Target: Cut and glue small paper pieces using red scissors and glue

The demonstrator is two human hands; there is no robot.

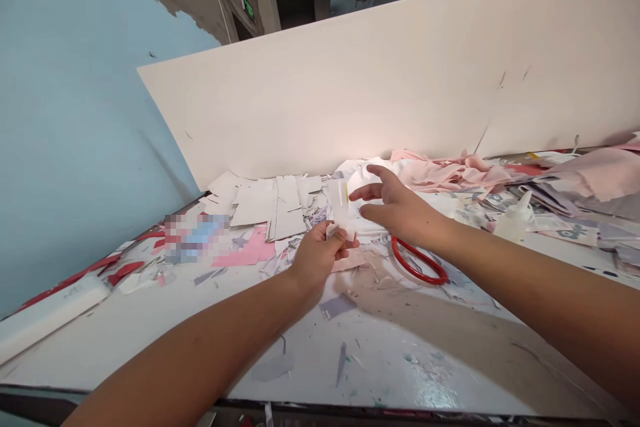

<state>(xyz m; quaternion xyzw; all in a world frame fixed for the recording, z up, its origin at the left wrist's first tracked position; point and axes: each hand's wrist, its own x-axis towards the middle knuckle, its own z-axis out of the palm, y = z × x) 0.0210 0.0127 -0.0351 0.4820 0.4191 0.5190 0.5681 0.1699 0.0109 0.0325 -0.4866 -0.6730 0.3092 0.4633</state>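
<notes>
Pinching the translucent plastic strip (339,199) low, the left hand (317,252) apparently leaves its top free; right hand (395,207) just beside, fingers spread.

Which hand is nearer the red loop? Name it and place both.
Right. In view, the right hand is just above the upper end of the red loop; the left hand is farther off, to its left, holding a translucent piece.

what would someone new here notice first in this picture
Likely the middle, where the left hand pinches a pale, see-through strip and the right hand spreads open beside it. Next, the red loop on the table below that hand, then pink scraps heaped along the pale panel at right.
</notes>
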